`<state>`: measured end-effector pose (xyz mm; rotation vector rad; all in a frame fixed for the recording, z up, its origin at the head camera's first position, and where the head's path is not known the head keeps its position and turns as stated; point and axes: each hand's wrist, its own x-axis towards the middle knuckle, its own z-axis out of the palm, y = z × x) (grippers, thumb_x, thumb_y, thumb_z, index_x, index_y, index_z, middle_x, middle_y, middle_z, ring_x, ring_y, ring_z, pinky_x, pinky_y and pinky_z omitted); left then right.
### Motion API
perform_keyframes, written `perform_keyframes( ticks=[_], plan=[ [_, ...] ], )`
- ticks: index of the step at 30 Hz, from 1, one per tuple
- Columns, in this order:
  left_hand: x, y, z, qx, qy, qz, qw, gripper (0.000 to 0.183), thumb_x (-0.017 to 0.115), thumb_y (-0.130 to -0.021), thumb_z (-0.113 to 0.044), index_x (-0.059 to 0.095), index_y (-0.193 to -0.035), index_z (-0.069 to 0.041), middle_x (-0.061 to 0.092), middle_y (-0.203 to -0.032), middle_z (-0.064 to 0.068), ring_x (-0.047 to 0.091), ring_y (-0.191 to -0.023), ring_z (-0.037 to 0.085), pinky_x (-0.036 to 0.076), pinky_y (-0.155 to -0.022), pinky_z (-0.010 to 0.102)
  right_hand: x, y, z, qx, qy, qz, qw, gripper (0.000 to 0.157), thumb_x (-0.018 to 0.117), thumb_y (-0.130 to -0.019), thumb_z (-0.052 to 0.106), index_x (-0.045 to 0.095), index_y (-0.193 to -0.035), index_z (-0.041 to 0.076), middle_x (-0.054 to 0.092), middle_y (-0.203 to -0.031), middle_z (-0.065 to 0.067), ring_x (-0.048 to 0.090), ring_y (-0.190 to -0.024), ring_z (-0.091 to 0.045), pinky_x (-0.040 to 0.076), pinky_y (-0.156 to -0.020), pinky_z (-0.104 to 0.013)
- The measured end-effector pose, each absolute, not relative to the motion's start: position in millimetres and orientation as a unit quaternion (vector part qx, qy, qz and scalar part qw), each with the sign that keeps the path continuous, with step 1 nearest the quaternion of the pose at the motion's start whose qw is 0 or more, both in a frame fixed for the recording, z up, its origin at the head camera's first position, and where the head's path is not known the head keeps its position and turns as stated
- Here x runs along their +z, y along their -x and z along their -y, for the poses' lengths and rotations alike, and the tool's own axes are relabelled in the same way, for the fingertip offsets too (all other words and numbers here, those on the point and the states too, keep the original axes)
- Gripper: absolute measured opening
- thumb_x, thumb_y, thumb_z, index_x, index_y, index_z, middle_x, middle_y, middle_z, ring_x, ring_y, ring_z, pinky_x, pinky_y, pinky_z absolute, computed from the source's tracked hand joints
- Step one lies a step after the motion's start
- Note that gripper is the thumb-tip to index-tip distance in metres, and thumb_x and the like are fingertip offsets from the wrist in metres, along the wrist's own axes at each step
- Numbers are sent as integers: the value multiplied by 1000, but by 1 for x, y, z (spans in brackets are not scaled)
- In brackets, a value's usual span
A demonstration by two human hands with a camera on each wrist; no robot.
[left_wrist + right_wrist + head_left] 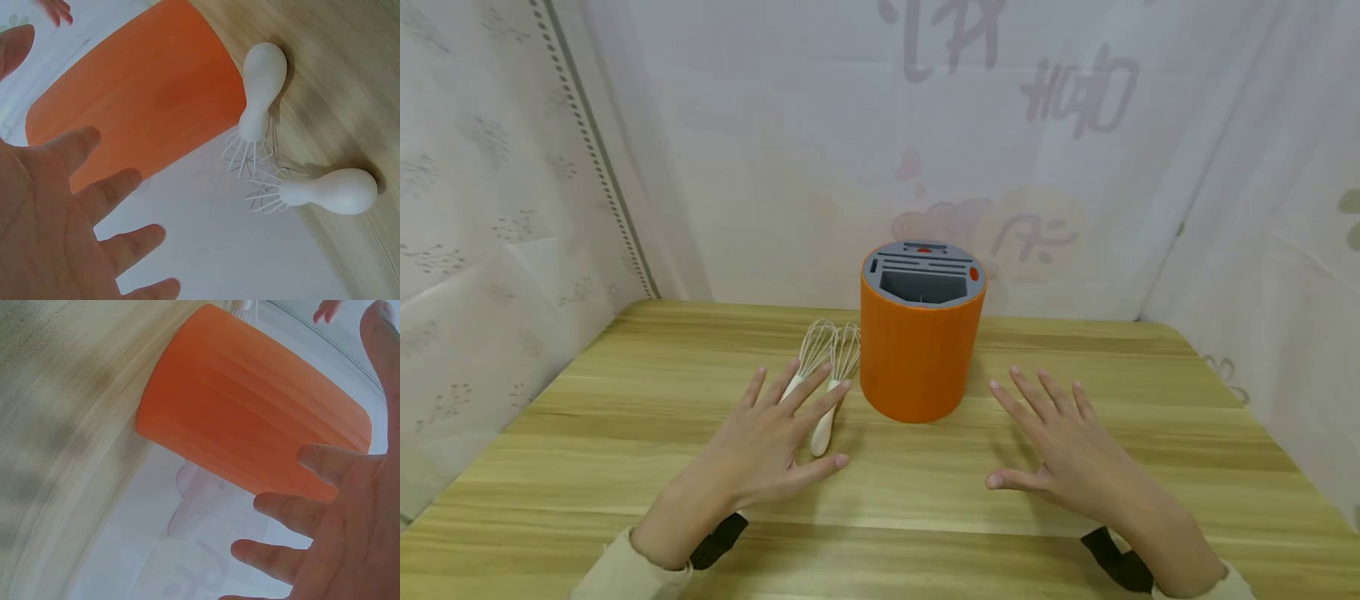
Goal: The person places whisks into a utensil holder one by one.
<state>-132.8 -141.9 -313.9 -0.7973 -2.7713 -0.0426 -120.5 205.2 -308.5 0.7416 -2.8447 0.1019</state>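
An orange round knife holder (917,358) with a grey slotted top (925,273) stands upright near the back of the table. Just left of it lie two whisks with white handles, one whisk (264,87) closer to the holder and the other whisk (331,190) beside it. My left hand (760,446) is held over the table with fingers spread, overlapping the whisk handles in the head view. To the right of the holder, my right hand (1075,454) is spread in the same way. Neither hand holds anything.
The wooden table (917,517) has rounded back corners. A pale printed cloth (760,167) hangs close behind its back edge, and more cloth hangs along the left and right sides. Dark straps circle both wrists.
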Motion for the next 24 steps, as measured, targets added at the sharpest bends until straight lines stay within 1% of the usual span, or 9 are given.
perform_keyframes(
  ticks=[5,9,13,14,16,19,20,23,24],
  plan=[
    [-310,132,141,-22,270,956,115,72,42,-85,-67,31,-146,-29,30,-152,0,28,-138,35,22,-108,60,-306,120,-207,32,-254,961,105,90,52,-77,69,27,-148,20,28,-151,-14,30,-133,-44,27,-101,-67],
    [-308,132,140,-36,272,955,117,71,46,-85,-65,35,-144,-28,43,-144,3,43,-129,35,32,-105,56,-304,121,-207,43,-263,958,109,87,52,-80,67,29,-147,17,35,-147,-15,40,-127,-40,34,-99,-61],
    [-304,134,139,-43,276,952,123,68,48,-85,-64,39,-142,-28,59,-127,7,55,-115,34,41,-97,51,-299,125,-208,75,-260,958,93,83,52,-82,64,33,-145,14,41,-143,-16,47,-122,-39,39,-97,-58],
    [-302,135,138,-45,277,952,124,67,48,-85,-64,40,-141,-28,64,-118,7,58,-112,33,43,-95,49,-297,126,-209,84,-259,958,89,82,52,-82,64,34,-144,14,42,-142,-16,48,-121,-39,40,-97,-58],
    [-298,138,138,-48,285,948,131,65,48,-85,-62,43,-139,-26,68,-107,7,62,-104,31,47,-89,47,-294,128,-210,100,-255,958,80,79,52,-83,62,34,-144,14,44,-140,-15,49,-121,-39,41,-96,-57],
    [-290,143,137,-67,300,942,132,61,50,-86,-60,47,-137,-25,70,-97,3,66,-88,23,51,-82,43,-287,133,-210,128,-248,958,66,76,52,-85,60,36,-142,13,47,-138,-15,49,-121,-37,41,-97,-54],
    [-287,146,137,-79,305,940,130,60,50,-86,-58,47,-137,-26,70,-97,1,66,-86,21,51,-81,42,-285,135,-211,136,-243,959,61,75,51,-86,60,36,-142,13,47,-138,-14,49,-122,-36,41,-98,-54],
    [-276,151,136,-118,304,939,109,59,49,-88,-57,43,-139,-28,67,-108,-2,63,-78,14,51,-80,40,-275,142,-210,159,-225,960,48,73,49,-87,60,38,-141,13,48,-138,-14,46,-125,-36,38,-100,-55],
    [-272,153,135,-131,302,938,107,58,48,-89,-56,42,-140,-28,66,-111,-2,64,-83,15,51,-81,40,-271,144,-209,165,-218,961,47,73,48,-87,60,38,-141,13,47,-139,-14,45,-126,-36,37,-101,-55]
  ],
)
